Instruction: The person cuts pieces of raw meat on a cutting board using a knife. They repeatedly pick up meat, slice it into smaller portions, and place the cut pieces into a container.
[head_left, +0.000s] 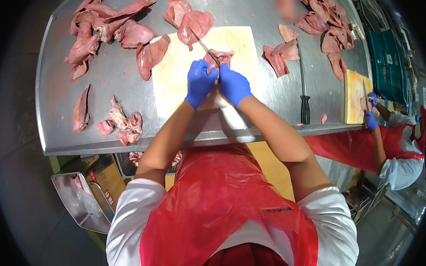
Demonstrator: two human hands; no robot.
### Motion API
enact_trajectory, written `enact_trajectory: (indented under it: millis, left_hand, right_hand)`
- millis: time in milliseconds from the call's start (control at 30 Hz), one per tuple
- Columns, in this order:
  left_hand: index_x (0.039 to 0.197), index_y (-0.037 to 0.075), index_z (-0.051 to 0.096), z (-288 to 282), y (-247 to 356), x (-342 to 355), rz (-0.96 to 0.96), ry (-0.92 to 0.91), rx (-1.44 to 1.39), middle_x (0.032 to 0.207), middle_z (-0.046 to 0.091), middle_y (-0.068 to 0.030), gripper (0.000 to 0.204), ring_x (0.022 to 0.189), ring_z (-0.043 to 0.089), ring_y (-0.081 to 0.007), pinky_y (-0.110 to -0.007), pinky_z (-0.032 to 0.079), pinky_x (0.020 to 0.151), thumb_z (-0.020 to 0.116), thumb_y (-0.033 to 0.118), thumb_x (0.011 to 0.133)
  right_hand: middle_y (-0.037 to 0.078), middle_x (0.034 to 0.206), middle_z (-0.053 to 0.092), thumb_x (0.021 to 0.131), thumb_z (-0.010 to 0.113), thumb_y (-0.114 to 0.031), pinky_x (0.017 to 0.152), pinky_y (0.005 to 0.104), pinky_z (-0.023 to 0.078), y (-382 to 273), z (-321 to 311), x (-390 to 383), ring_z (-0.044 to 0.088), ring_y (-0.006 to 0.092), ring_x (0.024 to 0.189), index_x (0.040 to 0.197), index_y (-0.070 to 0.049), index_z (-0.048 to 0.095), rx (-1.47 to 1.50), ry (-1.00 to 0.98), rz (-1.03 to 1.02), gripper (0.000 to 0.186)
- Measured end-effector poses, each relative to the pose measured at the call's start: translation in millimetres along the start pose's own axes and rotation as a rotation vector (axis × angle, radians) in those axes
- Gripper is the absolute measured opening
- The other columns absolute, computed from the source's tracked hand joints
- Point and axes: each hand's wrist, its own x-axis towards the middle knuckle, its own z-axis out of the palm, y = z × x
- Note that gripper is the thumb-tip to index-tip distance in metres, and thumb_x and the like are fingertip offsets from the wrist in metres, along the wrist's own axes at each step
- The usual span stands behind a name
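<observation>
In blue gloves, my left hand point(200, 82) is closed on a piece of pink meat point(225, 56) at the middle of the pale cutting board point(167, 93). My right hand point(233, 85) is closed on a knife point(202, 44), its handle hidden in my grip and its blade pointing up and left toward the board's far side. Two flat slices of meat point(195, 27) lie beyond the blade at the board's top, and another slice point(151, 59) overlaps its left edge.
The steel table point(57, 102) holds meat piles point(83, 46) at left and right point(336, 41), plus a black-handled tool point(305, 109). Right: a co-worker in a red apron point(345, 146) with a knife at another board point(352, 96), and a green crate point(389, 69). A steel bin point(67, 200) stands lower left.
</observation>
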Motion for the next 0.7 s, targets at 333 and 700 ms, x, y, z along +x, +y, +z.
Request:
enact_trajectory:
  millis: [333,700]
  left_hand:
    - [0.1,0.002,0.068,-40,-37,48,-0.262,0.045,-0.067,0.098,0.069,-0.0154,0.021,0.09,0.067,-0.0249,-0.036,0.051,0.082,0.059,0.019,0.09]
    - [0.092,0.004,0.054,-78,-38,-64,-0.25,-0.046,-0.008,0.078,0.049,0.0006,0.01,0.068,0.044,-0.0077,-0.023,0.041,0.061,0.054,-0.002,0.085]
  right_hand:
    - [0.024,0.073,0.063,0.098,0.053,-0.026,0.064,0.0493,0.05,65,-26,-158,0.066,0.041,0.069,0.1,0.001,0.05,0.418,-0.041,0.121,0.028]
    - [0.029,0.099,0.061,0.097,0.052,-0.028,0.084,0.049,0.047,-1,59,-17,0.061,0.0437,0.094,0.109,0.004,0.053,0.891,0.297,0.096,0.034]
